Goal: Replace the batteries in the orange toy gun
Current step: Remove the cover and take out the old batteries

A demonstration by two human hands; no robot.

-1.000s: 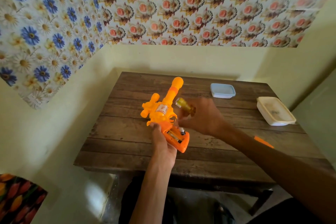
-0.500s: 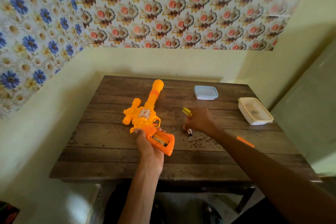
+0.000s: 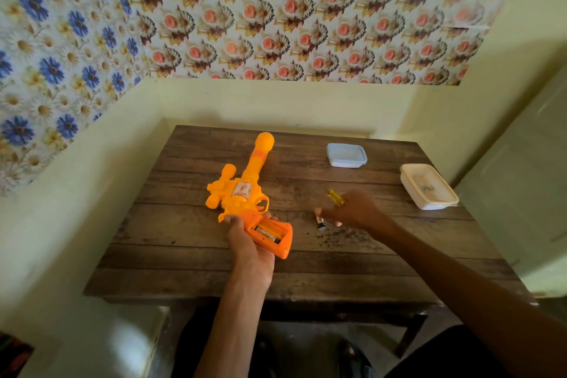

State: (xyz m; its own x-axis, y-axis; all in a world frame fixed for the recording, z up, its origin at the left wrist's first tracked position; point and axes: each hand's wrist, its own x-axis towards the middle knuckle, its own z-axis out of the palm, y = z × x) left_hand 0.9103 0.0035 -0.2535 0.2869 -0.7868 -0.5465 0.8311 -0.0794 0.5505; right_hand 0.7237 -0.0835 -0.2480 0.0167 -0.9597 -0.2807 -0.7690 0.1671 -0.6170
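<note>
The orange toy gun [image 3: 242,193] lies on the wooden table [image 3: 190,261], barrel pointing away from me. My left hand [image 3: 248,242] grips its handle from below, and the open battery compartment [image 3: 270,233] faces up with a battery inside. To the right, my right hand [image 3: 352,209] hovers low over the table and holds a yellow-handled screwdriver [image 3: 334,195]. A small loose battery [image 3: 320,222] lies on the table at that hand's fingertips. Whether the fingers still touch it is unclear.
A shut light-blue plastic box [image 3: 346,155] stands at the back of the table. A white plastic box [image 3: 428,186] sits near the right edge. Yellow walls close the table in at the back and left. Dark specks lie scattered beside the loose battery.
My right hand moved from the gun's handle to the right and down onto the table, carrying a battery out of the compartment. The gun now rests lower on the table.
</note>
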